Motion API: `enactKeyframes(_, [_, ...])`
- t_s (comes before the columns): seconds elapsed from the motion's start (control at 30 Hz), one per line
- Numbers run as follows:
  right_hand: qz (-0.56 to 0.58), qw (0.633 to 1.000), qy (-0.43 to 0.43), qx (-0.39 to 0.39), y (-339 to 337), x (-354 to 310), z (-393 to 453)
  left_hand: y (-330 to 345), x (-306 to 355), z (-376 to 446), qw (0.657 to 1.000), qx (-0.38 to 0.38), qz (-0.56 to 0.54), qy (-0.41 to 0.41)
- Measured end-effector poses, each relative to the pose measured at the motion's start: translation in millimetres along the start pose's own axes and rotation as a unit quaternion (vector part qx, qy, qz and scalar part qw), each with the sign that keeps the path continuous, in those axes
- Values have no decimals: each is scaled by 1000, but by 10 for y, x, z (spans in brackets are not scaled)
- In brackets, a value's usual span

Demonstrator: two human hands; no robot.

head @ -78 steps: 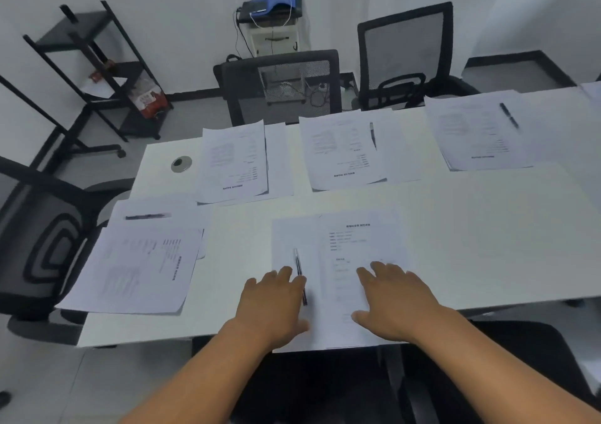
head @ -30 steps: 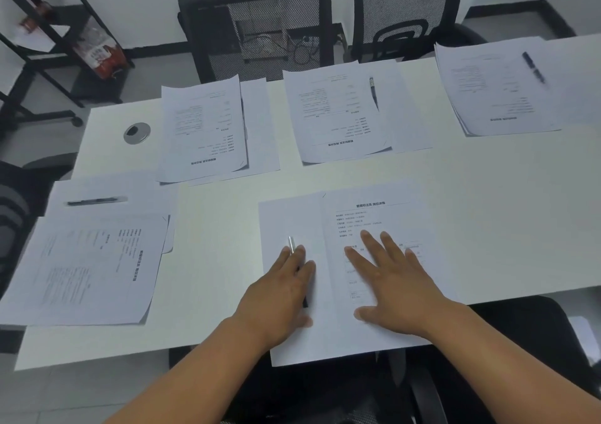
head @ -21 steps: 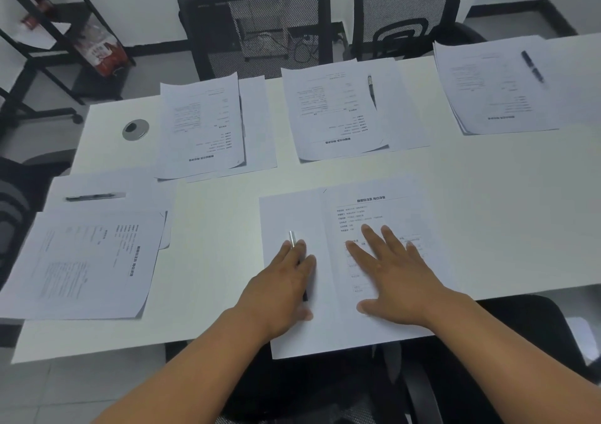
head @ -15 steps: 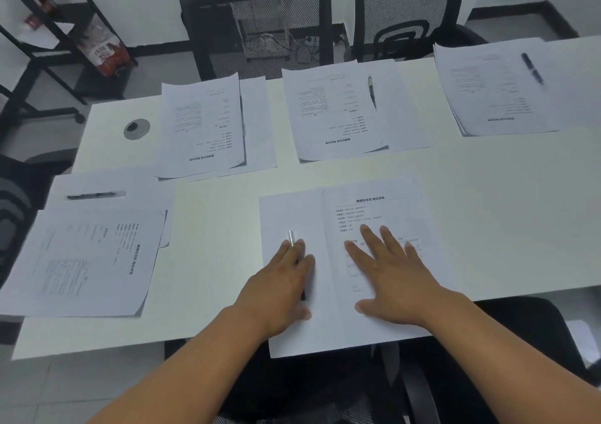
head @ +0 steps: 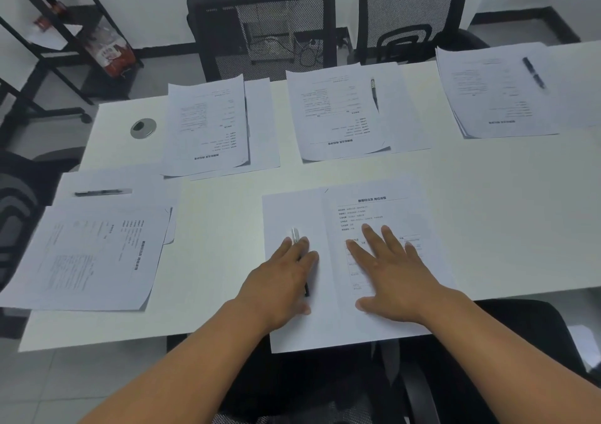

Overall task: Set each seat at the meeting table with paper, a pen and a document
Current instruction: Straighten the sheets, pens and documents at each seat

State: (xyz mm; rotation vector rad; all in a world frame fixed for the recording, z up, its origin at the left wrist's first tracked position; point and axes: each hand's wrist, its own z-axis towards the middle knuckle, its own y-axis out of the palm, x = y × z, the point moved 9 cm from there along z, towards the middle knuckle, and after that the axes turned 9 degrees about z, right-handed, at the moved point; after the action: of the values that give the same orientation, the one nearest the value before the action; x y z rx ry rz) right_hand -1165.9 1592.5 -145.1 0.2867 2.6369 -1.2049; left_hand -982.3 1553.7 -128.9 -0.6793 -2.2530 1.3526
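On the white table [head: 487, 228] the near seat has a blank paper [head: 286, 215] with a printed document [head: 380, 209] overlapping its right side. My left hand [head: 279, 283] lies flat on the blank paper, fingers straight over a pen [head: 295, 235] whose silver end shows past my fingertips. My right hand [head: 387, 274] rests flat with spread fingers on the document. Other sets lie around: a left document [head: 87, 254] with a pen [head: 100, 192] above it, a far-left document [head: 208, 124], a far-middle document [head: 338, 111] with a pen [head: 374, 93], and a far-right document [head: 497, 95] with a pen [head: 533, 72].
Two black mesh chairs [head: 263, 30] [head: 413, 10] stand behind the far edge, another chair [head: 16, 215] at the left end, and a black seat [head: 325, 381] sits below my arms. A round cable grommet [head: 143, 128] is set in the table. A black shelf rack [head: 65, 33] stands at the back left.
The view has tilted down and closer since the oldest frame. Both hands slid slightly forward on the near papers, then stayed put over the last second.
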Motion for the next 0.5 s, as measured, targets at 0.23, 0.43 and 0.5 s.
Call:
enactKeyframes(0.23, [-10, 1000, -10, 5, -63, -58, -41, -74, 44, -15, 999, -5, 38, 19])
enactKeyframes(0.43, [-17, 999, -31, 17, -169, -292, -181, -242, 29, -194, 999, -24, 37, -15])
enactKeyframes(0.5, [-22, 998, -45, 39, -333, -489, -274, -444, -51, -352, 998, -8, 38, -53])
